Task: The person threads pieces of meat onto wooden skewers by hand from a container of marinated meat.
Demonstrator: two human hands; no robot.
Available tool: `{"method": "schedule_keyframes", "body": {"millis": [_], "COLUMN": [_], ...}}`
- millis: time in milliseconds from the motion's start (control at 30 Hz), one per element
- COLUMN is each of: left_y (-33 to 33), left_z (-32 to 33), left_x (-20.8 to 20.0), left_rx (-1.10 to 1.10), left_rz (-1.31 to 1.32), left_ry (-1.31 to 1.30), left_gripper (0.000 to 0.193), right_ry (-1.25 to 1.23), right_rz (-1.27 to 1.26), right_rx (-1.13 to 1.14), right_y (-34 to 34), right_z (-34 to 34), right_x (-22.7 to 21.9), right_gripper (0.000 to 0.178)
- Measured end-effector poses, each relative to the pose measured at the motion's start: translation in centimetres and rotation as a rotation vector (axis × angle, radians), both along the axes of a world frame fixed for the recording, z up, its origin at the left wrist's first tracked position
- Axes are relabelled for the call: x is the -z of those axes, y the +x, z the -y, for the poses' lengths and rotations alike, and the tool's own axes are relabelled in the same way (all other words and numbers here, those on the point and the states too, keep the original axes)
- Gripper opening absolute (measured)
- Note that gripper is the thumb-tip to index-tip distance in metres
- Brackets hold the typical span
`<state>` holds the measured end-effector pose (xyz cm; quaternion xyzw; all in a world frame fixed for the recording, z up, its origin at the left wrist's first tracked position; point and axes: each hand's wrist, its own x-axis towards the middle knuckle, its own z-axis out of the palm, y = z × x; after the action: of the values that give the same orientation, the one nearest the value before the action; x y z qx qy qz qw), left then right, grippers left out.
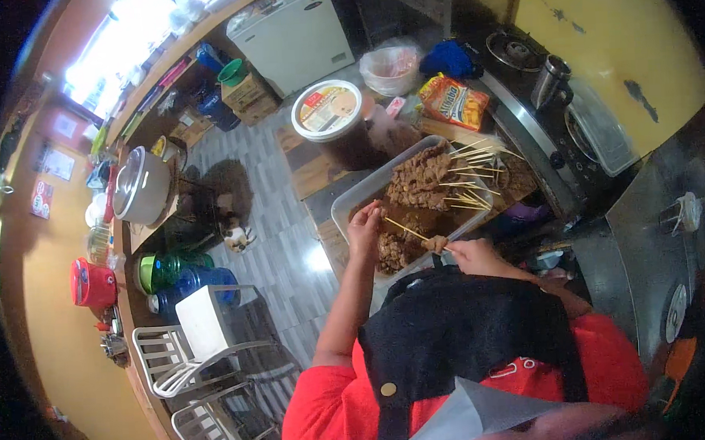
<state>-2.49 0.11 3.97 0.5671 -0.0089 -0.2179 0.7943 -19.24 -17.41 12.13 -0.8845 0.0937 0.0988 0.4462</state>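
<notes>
Here, at the centre of the frame, you are holding one skewer (406,228) slantwise over the tray (367,189). Your right hand (478,258) is gripping its lower-right end, fingers closed; your left hand (363,229) is pinching near its upper-left end, though whether those fingertips are also holding meat is not showing clearly. A single chunk (435,244) is sitting on the stick just beside your right hand, so this skewer is apparently only starting to fill. In the tray's upper right, a heap of filled skewers (420,178) is lying with bare ends pointing right, seemingly representing the finished share. Loose meat (393,251) is resting at the tray's lower left, forming the part left unskewered.

As for labels, the packet (453,101) at upper right is bearing large, legible lettering on red and yellow; the tub (328,113) at upper centre is carrying a printed lid; and a red-and-white sign (42,199) is hanging at far left, its print appearing too small to read.
</notes>
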Motion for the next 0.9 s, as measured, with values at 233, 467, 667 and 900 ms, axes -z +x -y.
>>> {"method": "schedule_keyframes", "body": {"millis": [233, 467, 667, 900], "left_y": [0.3, 0.1, -0.4, -0.1], "left_z": [-0.3, -0.1, 0.5, 0.7], "left_x": [-0.1, 0.2, -1.1, -1.0], "left_rx": [0.081, 0.062, -0.005, 0.018], "left_rz": [-0.106, -0.215, -0.217, -0.212], "left_ry": [0.057, -0.045, -0.081, -0.158], "left_gripper": [0.024, 0.028, 0.028, 0.026], "right_ry": [-0.108, -0.177, -0.127, 0.776], "right_rz": [0.157, 0.168, 0.155, -0.185], "right_rx": [-0.041, -0.059, -0.078, 0.081], "right_y": [0.1, 0.2, 0.6, 0.4], "right_z": [0.0, 0.1, -0.3, 0.0], "right_x": [0.6, 1.1, 0.1, 4.1], "right_gripper": [0.021, 0.022, 0.023, 0.024]}}
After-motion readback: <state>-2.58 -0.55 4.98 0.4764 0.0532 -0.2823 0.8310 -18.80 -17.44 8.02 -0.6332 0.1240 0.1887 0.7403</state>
